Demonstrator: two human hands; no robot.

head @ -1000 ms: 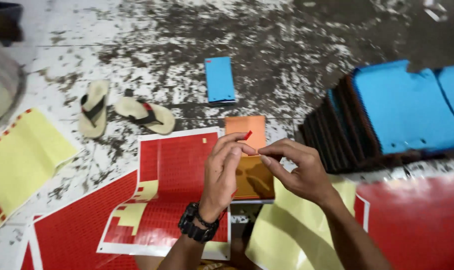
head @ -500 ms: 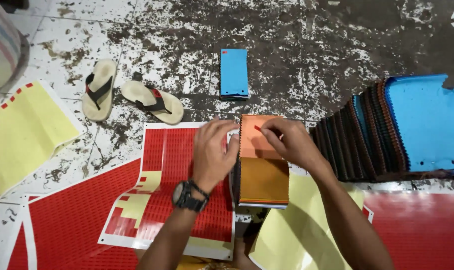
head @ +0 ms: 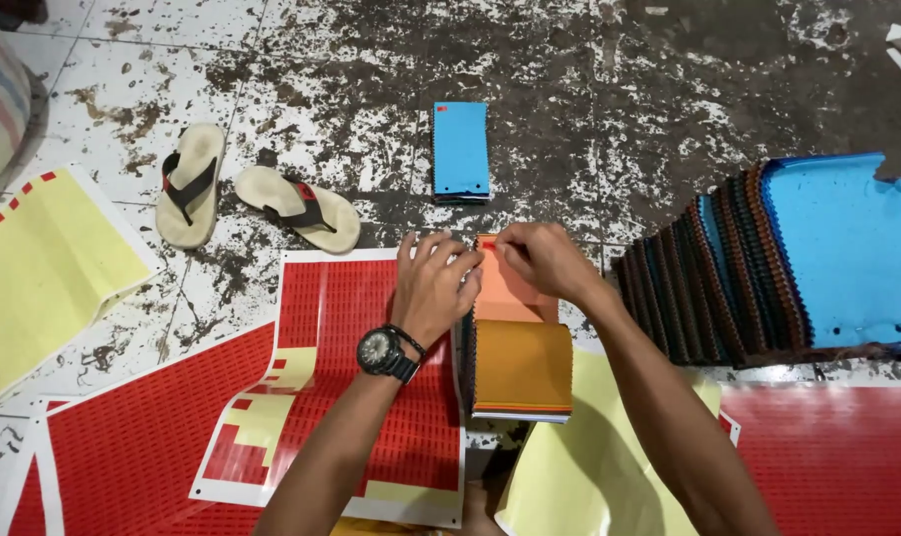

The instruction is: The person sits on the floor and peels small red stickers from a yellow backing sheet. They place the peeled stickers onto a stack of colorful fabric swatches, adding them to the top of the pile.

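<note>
Orange swatch book (head: 518,347) under left hand (head: 432,288) and pinching right hand (head: 545,260).

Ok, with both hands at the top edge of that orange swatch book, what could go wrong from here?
The left hand and right hand pinch a small red sticker at the orange swatch book edge; it could go on crooked. The red sticker sheet lies under the left wrist and might crease. The floor looks dirty, so grit could mark the book.

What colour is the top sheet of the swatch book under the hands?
Orange on the swatch book, paler near the top edge; the head view shows it.
</note>
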